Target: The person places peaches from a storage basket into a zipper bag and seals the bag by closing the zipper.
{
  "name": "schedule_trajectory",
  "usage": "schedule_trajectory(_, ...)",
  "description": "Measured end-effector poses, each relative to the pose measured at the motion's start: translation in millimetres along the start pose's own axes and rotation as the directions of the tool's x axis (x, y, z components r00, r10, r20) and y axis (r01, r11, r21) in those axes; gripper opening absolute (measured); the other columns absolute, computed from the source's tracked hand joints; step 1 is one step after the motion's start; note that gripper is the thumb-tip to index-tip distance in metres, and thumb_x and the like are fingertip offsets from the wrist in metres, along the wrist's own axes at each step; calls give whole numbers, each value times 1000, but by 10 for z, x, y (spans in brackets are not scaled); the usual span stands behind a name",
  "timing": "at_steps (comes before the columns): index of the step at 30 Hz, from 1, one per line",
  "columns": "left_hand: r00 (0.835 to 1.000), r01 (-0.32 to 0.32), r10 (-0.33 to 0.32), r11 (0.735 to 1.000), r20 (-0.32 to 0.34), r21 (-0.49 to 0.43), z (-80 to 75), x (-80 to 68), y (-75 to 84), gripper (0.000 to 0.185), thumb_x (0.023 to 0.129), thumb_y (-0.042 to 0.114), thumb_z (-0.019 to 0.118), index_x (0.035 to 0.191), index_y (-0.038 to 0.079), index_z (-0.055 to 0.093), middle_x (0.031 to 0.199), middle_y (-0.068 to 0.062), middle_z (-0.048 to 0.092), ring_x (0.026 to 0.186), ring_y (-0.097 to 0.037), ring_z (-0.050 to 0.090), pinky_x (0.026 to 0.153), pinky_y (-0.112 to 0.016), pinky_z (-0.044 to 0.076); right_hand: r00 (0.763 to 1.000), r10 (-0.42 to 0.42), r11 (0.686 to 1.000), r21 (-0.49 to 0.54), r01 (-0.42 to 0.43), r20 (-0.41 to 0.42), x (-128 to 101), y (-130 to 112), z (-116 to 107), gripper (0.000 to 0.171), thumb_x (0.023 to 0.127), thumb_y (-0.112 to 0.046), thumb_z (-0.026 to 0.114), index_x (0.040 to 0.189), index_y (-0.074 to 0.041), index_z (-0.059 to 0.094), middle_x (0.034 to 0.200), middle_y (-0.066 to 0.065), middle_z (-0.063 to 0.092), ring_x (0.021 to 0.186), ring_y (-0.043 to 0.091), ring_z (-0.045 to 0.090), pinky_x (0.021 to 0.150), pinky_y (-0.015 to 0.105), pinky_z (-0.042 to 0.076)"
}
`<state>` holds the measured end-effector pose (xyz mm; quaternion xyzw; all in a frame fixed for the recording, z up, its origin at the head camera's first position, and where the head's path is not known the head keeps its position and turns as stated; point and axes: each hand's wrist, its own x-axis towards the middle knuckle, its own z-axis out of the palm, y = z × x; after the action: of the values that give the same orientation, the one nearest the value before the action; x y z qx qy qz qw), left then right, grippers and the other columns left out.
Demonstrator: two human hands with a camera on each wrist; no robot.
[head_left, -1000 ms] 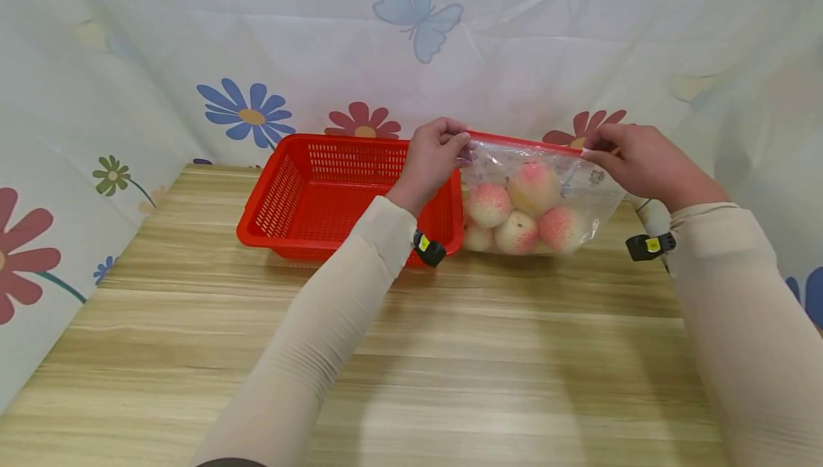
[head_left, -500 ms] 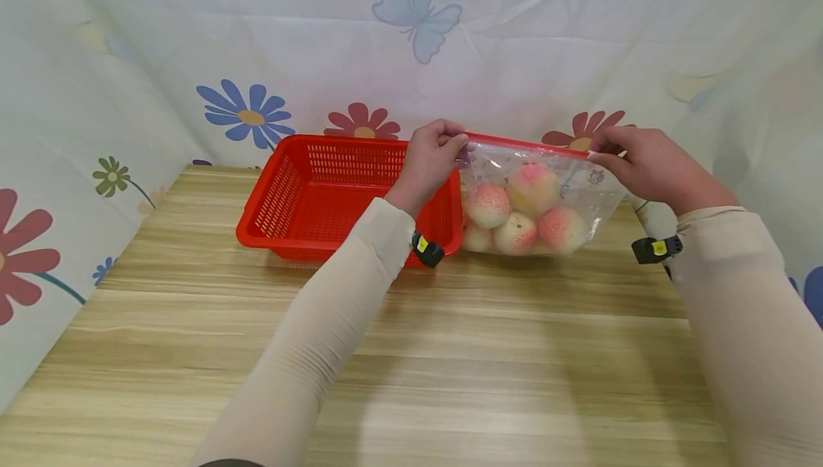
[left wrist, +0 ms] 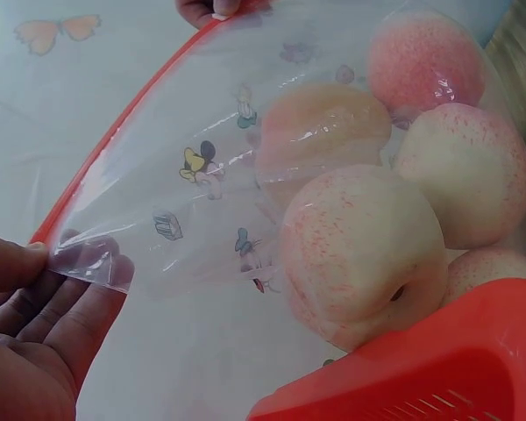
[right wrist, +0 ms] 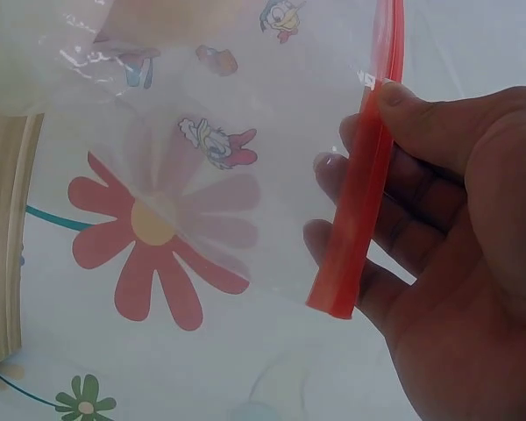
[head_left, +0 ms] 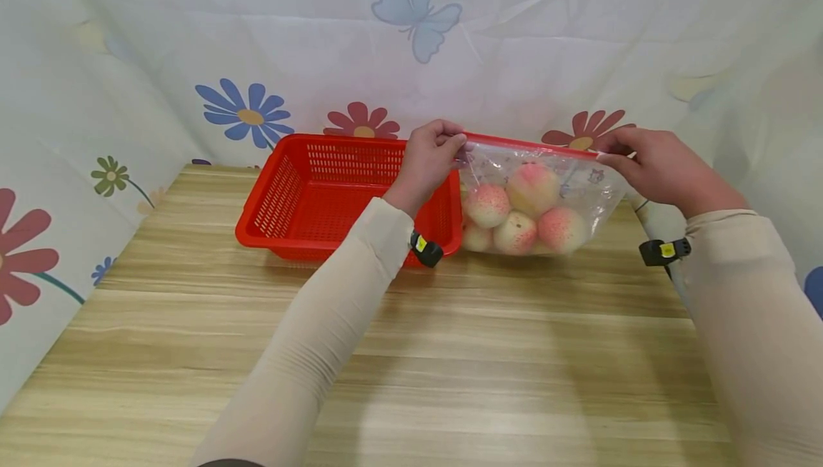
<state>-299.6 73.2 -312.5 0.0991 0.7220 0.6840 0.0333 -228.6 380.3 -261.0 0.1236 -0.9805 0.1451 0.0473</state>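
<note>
A clear zip bag (head_left: 598, 199) with a red top strip and small cartoon prints holds several peaches (head_left: 532, 188), pale with pink blush. My left hand (head_left: 427, 163) pinches the bag's left top corner between thumb and fingers, beside the basket. On the red strip (right wrist: 355, 210), near its right end, my right hand (head_left: 656, 167) has thumb and fingers on opposite sides, pinching it. In the left wrist view the strip runs taut between both hands, and the peaches (left wrist: 364, 254) are bunched low in the bag.
A red plastic basket (head_left: 350, 244) with slotted walls stands directly left of the bag, under my left forearm. Both are on a wood-grain table (head_left: 476, 367). Behind and at the sides hangs a white curtain (head_left: 501, 60) with flower and butterfly prints.
My right hand has slid rightward along the red strip, from short of its end toward the right corner. The left hand, bag and basket have stayed nearly where they were.
</note>
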Motion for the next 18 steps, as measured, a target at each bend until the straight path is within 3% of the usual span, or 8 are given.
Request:
schedule_trajectory(8, 1000, 2, -2, 1000, 3, -14, -10, 30, -23, 16, 95, 17, 60, 110, 10, 63, 101, -7, 70, 89, -19, 67, 81, -28, 59, 999, -14, 1000, -1, 14, -44, -50, 52, -8, 20, 98, -20, 56, 111, -6, 59, 104, 16, 64, 94, 32, 59, 84, 53, 50)
schedule_trajectory(18, 1000, 13, -13, 1000, -3, -3, -26, 24, -44, 17, 95, 18, 61, 110, 13, 63, 102, -5, 70, 91, -18, 66, 82, -28, 58, 999, 27, 999, -17, -27, -36, -88, 126, -14, 23, 99, -25, 54, 110, -6, 59, 104, 19, 64, 92, 34, 59, 80, 55, 50)
